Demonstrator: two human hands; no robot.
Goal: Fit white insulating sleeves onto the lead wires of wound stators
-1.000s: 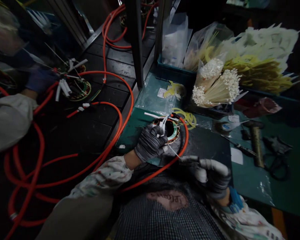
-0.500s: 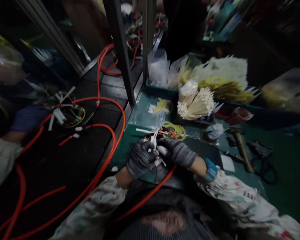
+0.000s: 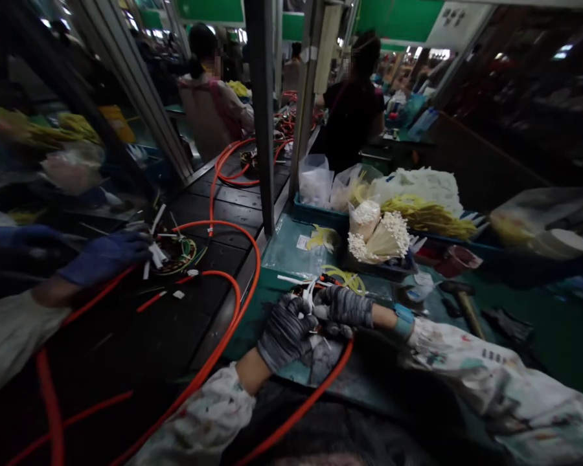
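Note:
In dark grey striped gloves, my two hands meet over the green worktop. The bent fingers of my left hand (image 3: pixel 284 331) close round the base of upright white sleeves (image 3: pixel 309 294) on a bundle of wires. From the other side, my right hand (image 3: pixel 344 307) grips the same sleeved wires with its fingertips; its exact hold is partly hidden. An orange-red cable (image 3: pixel 320 402) runs from under the right hand towards my lap. Behind the hands lie looped yellow-green tubes (image 3: pixel 352 281). The gloves cover most of the wire bundle.
Left, a co-worker's blue-gloved hand (image 3: pixel 104 255) is at another wire coil (image 3: pixel 182 254) on the dark conveyor (image 3: pixel 184 323). Orange cables cross there. Metal posts (image 3: pixel 261 116) stand ahead. A blue bin (image 3: pixel 315 210), bundled white-tipped sticks (image 3: pixel 386 238) and a hammer (image 3: pixel 466 307) lie right.
The view has tilted up, showing people further off. My hands stay together on the sleeved wires. The co-worker's blue-gloved hand has moved right to the other coil.

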